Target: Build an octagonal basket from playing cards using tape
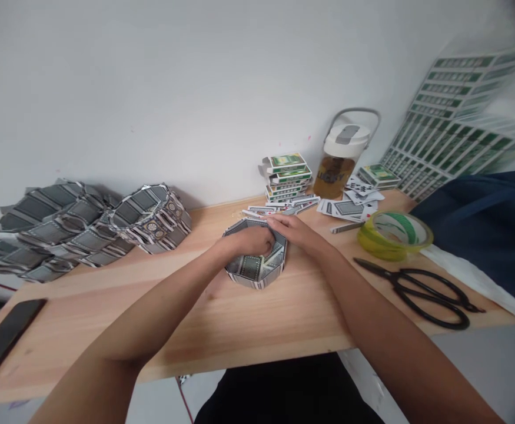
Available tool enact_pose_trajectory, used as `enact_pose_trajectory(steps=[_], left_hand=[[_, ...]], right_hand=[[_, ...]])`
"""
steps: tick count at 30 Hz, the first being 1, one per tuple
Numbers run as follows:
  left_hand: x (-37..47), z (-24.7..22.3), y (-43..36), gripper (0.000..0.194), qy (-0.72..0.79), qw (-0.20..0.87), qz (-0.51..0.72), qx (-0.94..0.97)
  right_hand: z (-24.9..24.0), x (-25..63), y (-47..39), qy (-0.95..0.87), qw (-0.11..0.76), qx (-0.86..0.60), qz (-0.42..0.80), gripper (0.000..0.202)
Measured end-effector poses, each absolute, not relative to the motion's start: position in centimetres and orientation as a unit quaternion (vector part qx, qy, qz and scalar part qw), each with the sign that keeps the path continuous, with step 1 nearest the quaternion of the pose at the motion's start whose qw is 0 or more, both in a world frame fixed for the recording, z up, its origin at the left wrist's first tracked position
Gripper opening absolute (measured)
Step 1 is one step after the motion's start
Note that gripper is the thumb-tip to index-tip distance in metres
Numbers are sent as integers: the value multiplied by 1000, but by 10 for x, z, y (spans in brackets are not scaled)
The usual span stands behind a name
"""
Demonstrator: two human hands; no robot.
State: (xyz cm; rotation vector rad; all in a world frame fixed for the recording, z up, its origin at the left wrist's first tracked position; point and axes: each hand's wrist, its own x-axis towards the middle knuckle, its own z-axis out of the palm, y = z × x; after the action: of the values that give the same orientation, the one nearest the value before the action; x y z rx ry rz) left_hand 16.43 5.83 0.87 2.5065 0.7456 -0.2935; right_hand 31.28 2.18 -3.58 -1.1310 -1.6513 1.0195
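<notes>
An eight-sided or so container folded from playing cards (252,270) sits on the wooden table in front of me. Inside it is my left hand (257,240), its fingers curled near the right inner wall; whatever they hold, if anything, is hidden. My right hand (291,229) rests along the far right rim, fingers bent over the edge and holding the wall. Loose playing cards (279,207) lie just behind the container.
Finished card containers (151,219) and joined card rings (54,221) stand left. Card boxes (288,175), a drink bottle (339,159), spread cards (349,206), yellow tape (387,237) and black scissors (409,288) are right. A phone (5,338) lies at the left edge.
</notes>
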Motion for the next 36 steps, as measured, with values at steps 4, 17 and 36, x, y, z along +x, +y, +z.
enact_pose_trajectory(steps=[4, 17, 36], left_hand=[[163, 12, 58, 20, 272, 229, -124, 926], [133, 22, 42, 17, 307, 262, -215, 889], [159, 12, 57, 20, 292, 193, -129, 928]], right_hand=[[-37, 313, 23, -663, 436, -454, 405, 47], [-34, 312, 20, -651, 440, -465, 409, 43], [-40, 311, 26, -644, 462, -464, 396, 47]])
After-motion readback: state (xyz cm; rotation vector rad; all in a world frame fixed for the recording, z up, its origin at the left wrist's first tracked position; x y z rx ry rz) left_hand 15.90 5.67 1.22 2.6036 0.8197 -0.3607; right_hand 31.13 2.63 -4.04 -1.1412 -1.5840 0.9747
